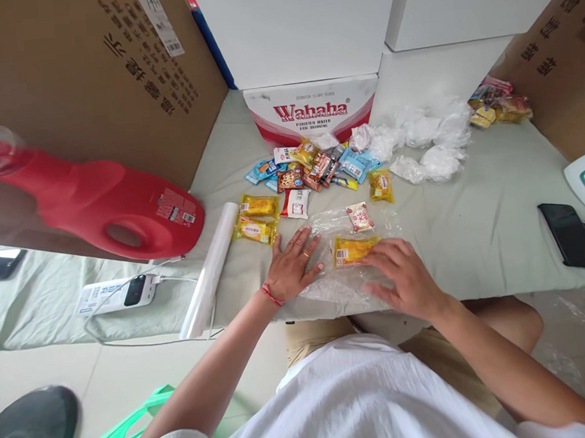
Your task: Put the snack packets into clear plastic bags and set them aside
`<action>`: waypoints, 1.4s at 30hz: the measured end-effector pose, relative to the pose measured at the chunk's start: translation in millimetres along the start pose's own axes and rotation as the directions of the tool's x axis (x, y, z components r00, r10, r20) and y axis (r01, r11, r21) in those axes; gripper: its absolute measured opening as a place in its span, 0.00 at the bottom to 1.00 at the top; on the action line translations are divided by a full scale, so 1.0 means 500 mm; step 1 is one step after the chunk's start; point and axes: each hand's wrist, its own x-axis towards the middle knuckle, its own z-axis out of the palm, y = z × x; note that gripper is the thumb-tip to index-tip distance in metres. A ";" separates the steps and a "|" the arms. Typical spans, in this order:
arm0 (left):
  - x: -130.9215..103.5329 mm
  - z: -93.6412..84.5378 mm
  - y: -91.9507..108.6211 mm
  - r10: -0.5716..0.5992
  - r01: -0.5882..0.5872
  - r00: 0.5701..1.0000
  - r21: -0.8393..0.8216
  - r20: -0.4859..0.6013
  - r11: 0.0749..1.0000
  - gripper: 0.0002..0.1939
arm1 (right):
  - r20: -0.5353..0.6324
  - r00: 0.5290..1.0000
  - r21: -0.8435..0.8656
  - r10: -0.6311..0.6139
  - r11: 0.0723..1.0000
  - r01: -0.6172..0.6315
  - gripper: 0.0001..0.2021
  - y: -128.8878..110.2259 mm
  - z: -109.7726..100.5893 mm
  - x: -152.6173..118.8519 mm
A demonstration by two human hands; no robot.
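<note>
My left hand (293, 264) lies flat with fingers spread on the left edge of a clear plastic sheet (335, 288). On the sheet rests a yellow snack packet (351, 249). The fingertips of my right hand (407, 279) are over its right end, with thumb and fingers apart; whether they touch it, I cannot tell. Just behind it sits a small white-and-red packet (360, 217), also on the sheet. Two more yellow packets (256, 231) lie beyond my left hand, beside a red-and-white packet (296, 204). Another yellow packet (381, 186) is farther back.
A pile of mixed snacks (319, 167) stands before the Wahaha carton (315, 114), with crumpled clear wrapped bundles (437, 139) to its right. Leftward are a plastic roll (211, 271), a power strip (120, 293) and a red bottle (105, 199). A phone (571, 234) lies right.
</note>
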 end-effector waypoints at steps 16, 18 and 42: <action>0.003 -0.006 -0.009 -0.138 0.142 0.990 -0.192 0.032 0.971 0.29 | 0.117 0.967 -0.022 0.227 0.974 -0.226 0.14 0.066 -0.006 0.074; -0.001 -0.014 -0.015 -0.169 0.167 0.985 -0.296 0.020 0.940 0.29 | 0.188 0.946 0.018 0.266 0.962 -0.274 0.12 0.092 0.009 0.108; -0.051 -0.086 0.056 -0.592 0.380 0.435 -0.458 -0.678 0.804 0.04 | 0.204 0.916 0.232 0.347 0.892 -0.389 0.10 0.120 0.042 0.114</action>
